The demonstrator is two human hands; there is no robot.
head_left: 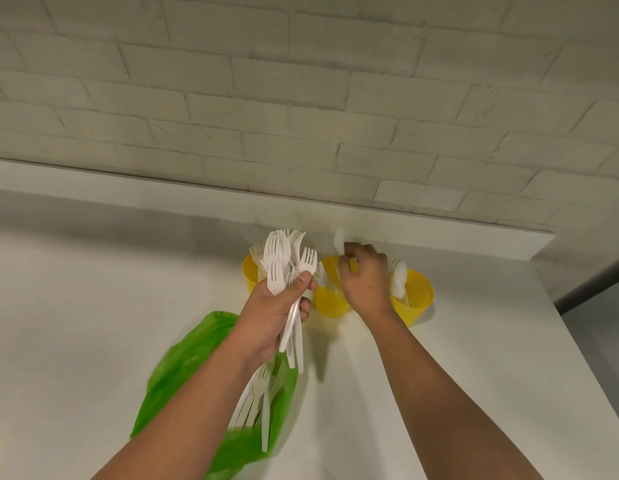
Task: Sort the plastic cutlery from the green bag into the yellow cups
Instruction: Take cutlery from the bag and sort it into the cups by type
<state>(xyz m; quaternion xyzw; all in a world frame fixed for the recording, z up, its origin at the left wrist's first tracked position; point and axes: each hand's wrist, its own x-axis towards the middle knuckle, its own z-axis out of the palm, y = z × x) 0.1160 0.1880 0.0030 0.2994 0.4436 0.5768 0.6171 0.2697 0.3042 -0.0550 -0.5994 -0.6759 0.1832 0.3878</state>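
Observation:
My left hand [273,313] grips a bundle of white plastic cutlery [287,265], mostly forks, heads up, above the green bag [183,368]. More white cutlery [256,407] lies on the bag. Three yellow cups stand in a row near the wall. The left cup [249,275] holds forks. Over the middle cup [327,303] my right hand [365,278] pinches a blurred white piece of cutlery [339,241]. The right cup [417,299] holds spoons [399,275].
Everything sits on a white counter [93,323] against a white brick wall [301,98] with a low ledge along its foot. The counter's right edge [585,327] drops off to a darker floor.

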